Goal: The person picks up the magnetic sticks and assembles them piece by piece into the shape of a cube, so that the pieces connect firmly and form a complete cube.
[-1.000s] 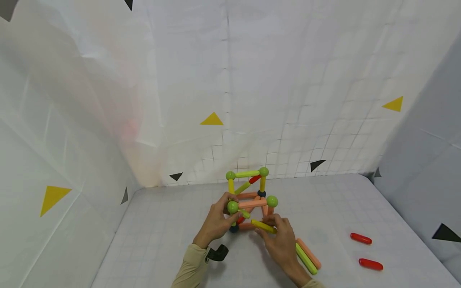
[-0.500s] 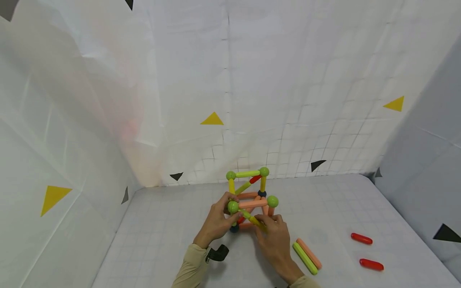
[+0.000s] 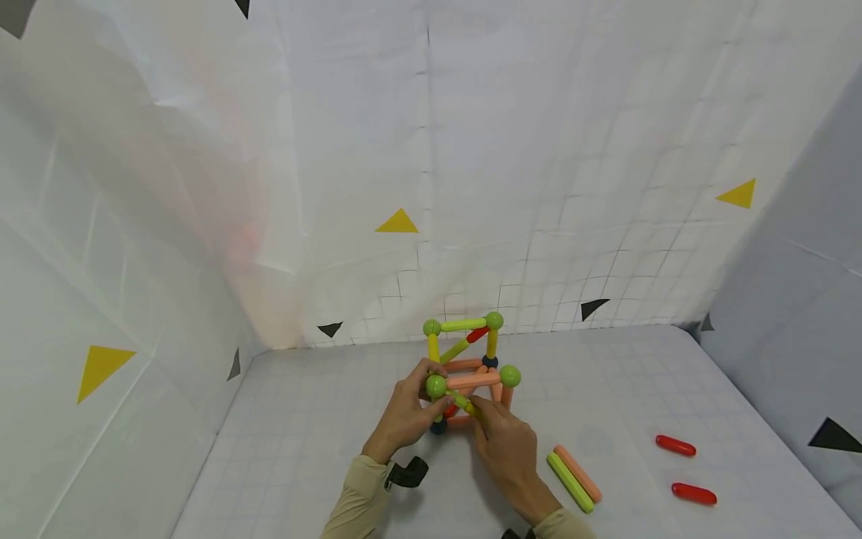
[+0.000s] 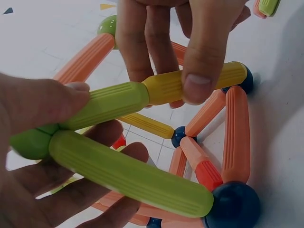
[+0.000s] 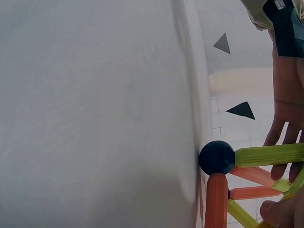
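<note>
the white gridded worktop [image 3: 323, 464] filled the lower view, walled by white sheets with yellow and black triangles. on it, near centre, stood the rod-and-ball frame [image 3: 468, 367], a cube of orange, green and yellow rods joined by green and dark blue balls. the left hand [image 3: 407, 412], at about 9 o'clock of the frame, had its fingers [image 4: 57, 102] curled round the near green ball [image 3: 435, 386] and the rods meeting there, steadying that corner. the right hand [image 3: 508, 445], at about 5 o'clock, pinched a green-and-yellow rod [image 4: 156, 92] between thumb and fingers, its green end at the green ball, its yellow end towards a dark blue ball [image 4: 247, 80] low on the frame.

by the look of it, the step in hand was seating this rod as a diagonal brace; the next move would likely call for pressing the yellow end onto the blue ball while the left hand kept the corner steady, then letting go gently.

at about 4 o'clock lay a loose green rod [image 3: 569, 483] and orange rod [image 3: 578, 473], touching side by side, and well apart at 3 o'clock two short red rods [image 3: 676, 446]. no writing or brand could be read anywhere.
</note>
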